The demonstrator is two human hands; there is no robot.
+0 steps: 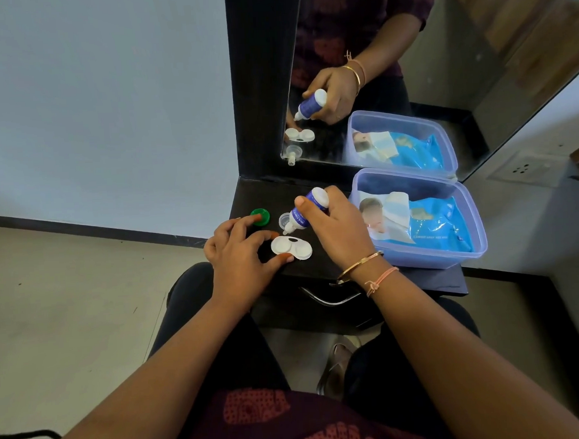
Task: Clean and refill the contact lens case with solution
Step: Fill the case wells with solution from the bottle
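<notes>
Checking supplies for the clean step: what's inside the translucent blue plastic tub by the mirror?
The translucent blue plastic tub holds a blue wipes pack with a folded white tissue on top; whatever lies beneath the pack is covered.

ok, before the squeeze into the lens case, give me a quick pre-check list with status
1. Bottle uncapped: ok. The clear cap lies beside the solution bottle.
2. Nozzle aim: ok. The right hand tilts the bottle nozzle-down over the lens case, at the well nearer the left hand.
3. Case steadied: ok. The left hand pinches that end between thumb and finger.
4. Wells uncovered: ok. The green lid sits apart.
5. Second lid located: cannot tell, none visible.
6. Wells clean: cannot tell.
</notes>
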